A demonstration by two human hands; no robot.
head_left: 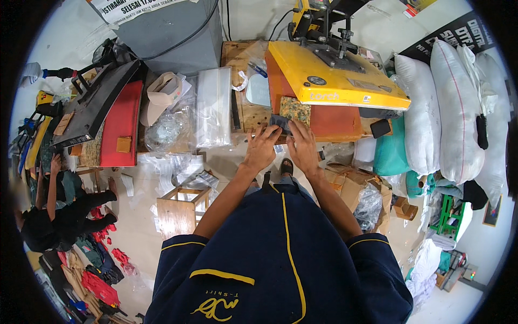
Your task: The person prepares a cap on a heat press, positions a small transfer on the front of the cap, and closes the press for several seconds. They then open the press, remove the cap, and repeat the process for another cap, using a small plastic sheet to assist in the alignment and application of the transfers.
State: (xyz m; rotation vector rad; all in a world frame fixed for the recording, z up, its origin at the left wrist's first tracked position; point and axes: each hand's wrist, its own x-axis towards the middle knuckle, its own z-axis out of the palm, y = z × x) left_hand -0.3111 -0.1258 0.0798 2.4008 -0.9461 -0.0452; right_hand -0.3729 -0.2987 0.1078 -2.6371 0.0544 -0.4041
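Both of my hands meet at the front edge of the yellow heat press (340, 75). Between them is a small dark grey piece (280, 123), apparently folded fabric, in front of a mottled foam pad (295, 109). My left hand (261, 146) grips its left side with bent fingers. On its right side, the fingertips of my right hand (302, 147) press against it. The press's upper plate is raised over its orange-brown lower bed (337, 123). My fingers partly cover the piece, so its exact kind is unclear.
Clear plastic sleeves (213, 105), a beige cap (163, 90) and a second press with a red bed (121, 124) stand left. White sacks (453, 113) and a cardboard box (350, 186) are on the right. A wooden stool (181, 210) stands behind my left arm; another person (65, 216) works far left.
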